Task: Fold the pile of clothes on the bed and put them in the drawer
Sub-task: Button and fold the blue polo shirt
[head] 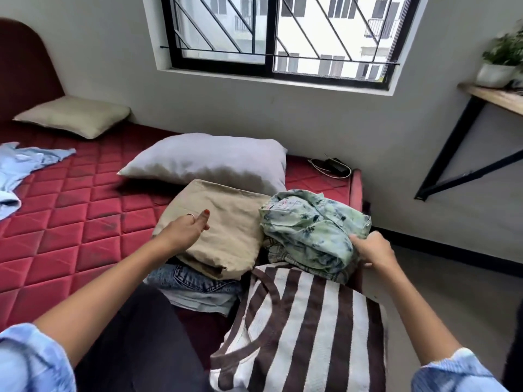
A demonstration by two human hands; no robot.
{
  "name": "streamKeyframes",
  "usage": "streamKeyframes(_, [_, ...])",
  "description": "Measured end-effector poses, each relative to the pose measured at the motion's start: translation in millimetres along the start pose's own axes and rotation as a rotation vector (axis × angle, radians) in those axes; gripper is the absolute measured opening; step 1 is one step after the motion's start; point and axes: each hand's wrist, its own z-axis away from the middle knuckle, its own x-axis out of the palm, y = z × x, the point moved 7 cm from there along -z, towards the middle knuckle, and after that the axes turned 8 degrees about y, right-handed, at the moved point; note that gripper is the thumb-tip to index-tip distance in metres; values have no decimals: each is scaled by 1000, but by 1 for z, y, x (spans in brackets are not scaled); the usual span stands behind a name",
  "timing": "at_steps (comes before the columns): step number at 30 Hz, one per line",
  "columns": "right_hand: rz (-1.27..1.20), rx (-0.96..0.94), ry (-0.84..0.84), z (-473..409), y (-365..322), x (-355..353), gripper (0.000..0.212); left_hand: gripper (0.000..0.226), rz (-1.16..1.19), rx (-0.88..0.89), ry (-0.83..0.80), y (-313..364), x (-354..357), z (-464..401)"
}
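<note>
Green shirt (314,230) seemingly between right fingers (357,241)

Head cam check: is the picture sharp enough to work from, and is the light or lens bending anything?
Head view: daylight from the window blows out the buildings outside; the folded clothes are evenly lit. The potted plant at the right edge is smeared by blur. The wide lens bows the window frame and tilts the walls. The left hand and right hand are fairly sharp.

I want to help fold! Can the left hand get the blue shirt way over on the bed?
Probably not without leaning. The left hand rests over the tan trousers, and the blue shirt lies far off across the red mattress. Nothing blocks the way, though.
</note>
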Motion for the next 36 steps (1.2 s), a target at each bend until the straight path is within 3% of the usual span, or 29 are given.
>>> streamKeyframes(5, [275, -284, 85, 19, -62, -9, 60, 64, -26, -12, -21, -11, -4, 2])
streamKeyframes(7, [330, -422, 46, 36, -88, 7, 62, 68, -32, -7, 2, -17, -12, 3])
streamKeyframes(17, [355, -1069, -269, 205, -241, 148, 52, 38, -159, -62, 248, -77, -96, 18])
streamKeyframes(24, [353, -1301, -464, 331, -322, 271, 47, 50, -200, -284, 398, -194, -190, 57])
streamKeyframes(30, [498, -1486, -641, 434, -363, 377, 48, 54, -279, -527, 483, -327, -279, 107])
streamKeyframes(36, [640, -1549, -723, 471, -397, 485, 48, 59, -372, -634, 493, -430, -331, 105])
